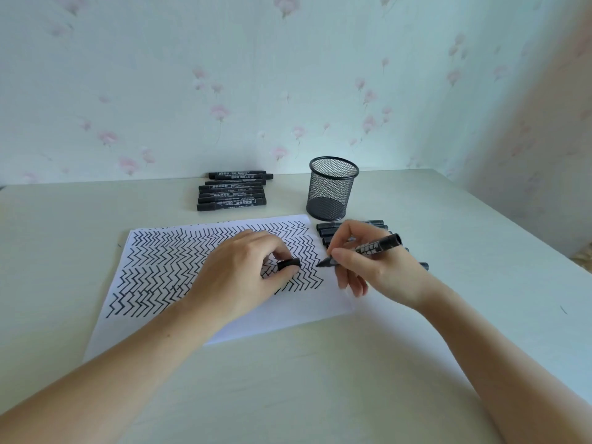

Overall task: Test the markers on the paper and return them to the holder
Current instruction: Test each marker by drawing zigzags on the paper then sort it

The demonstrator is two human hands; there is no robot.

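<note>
two hands over zigzag-covered paper [153,267], left hand [237,277] pinching black cap [288,263], right hand [371,267] gripping uncapped black marker [368,249]

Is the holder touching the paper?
Apart. The head view shows a strip of bare table between the holder base and the paper far corner.

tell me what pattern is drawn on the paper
Rows of black zigzag lines cover the paper, seen in the head view.

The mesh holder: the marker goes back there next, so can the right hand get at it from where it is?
Probably yes: the mesh holder stands upright, its mouth open, just beyond the right hand, with nothing between.
</note>
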